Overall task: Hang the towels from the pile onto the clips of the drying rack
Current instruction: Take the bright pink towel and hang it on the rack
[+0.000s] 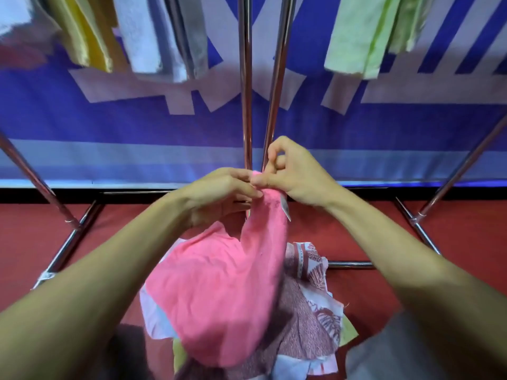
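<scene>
A pink towel (219, 292) is held up by its top corner in front of the upright poles of the drying rack (245, 78). The rest of it is draped down onto the pile of towels (310, 311) that lies on the red floor (466, 242) between the rack's feet. The corner is pinched in the grip of the right hand (299, 179): thumb and forefinger are closed tight on the cloth, and the other fingers are curled above them, clear of it. The left hand (219, 193) is set just beside it, almost touching. Its fingers are stretched nearly straight towards the same edge, and the fabric is taken between their tips and the thumb. The tips are blurred, so how much cloth is caught cannot be told. A small white label (285, 209) hangs from the towel's edge just under the right hand. Patterned maroon and pale blue cloths can be made out in the pile under the pink one. Higher up on the rack, a yellow towel (90, 31), a white towel (148, 37) and a grey towel (192, 37) are hung at the left, and a light green towel (356, 37) at the right. A blue and white banner (109, 119) is seen behind the poles.
</scene>
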A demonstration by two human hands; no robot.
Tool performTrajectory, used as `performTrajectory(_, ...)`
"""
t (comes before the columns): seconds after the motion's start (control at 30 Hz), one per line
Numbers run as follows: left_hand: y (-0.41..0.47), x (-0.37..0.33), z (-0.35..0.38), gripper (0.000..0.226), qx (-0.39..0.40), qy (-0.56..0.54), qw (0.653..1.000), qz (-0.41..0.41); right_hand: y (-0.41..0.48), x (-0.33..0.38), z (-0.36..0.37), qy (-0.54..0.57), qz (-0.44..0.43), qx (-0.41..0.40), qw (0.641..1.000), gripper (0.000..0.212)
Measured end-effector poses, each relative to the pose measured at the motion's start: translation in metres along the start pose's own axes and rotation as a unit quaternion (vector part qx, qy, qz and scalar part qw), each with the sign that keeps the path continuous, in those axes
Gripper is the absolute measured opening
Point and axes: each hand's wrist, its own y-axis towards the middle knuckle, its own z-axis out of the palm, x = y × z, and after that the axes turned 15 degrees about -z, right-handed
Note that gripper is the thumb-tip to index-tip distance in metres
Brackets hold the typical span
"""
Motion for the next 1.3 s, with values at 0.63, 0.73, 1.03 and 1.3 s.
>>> performTrajectory(0.63, -0.015, -0.031, -0.008, 0.014, -0.159, 0.072, 0.977, 0.118, 0.009, -0.008, -0.015, 0.113, 0.064, 0.098, 0.987, 0.029)
performTrajectory(0.73, -0.022, -0.033, -0.006, 0.017, -0.184, 0.048, 0.966, 0.174, 0.006, -0.016, -0.006, 0.051, 0.063, 0.185, 0.979, 0.021)
performTrajectory(1.03, -0.035, -0.048, -0.012, 0.032, -0.305, -0.215, 0.897, 0.236, -0.001, -0.047, 0.005, -0.139, 0.108, 0.255, 0.951, 0.02)
performTrajectory(1.3, -0.046, -0.055, -0.021, 0.023, -0.234, -0.498, 0.801, 0.234, -0.014, -0.068, 0.015, -0.33, 0.118, 0.355, 0.867, 0.023)
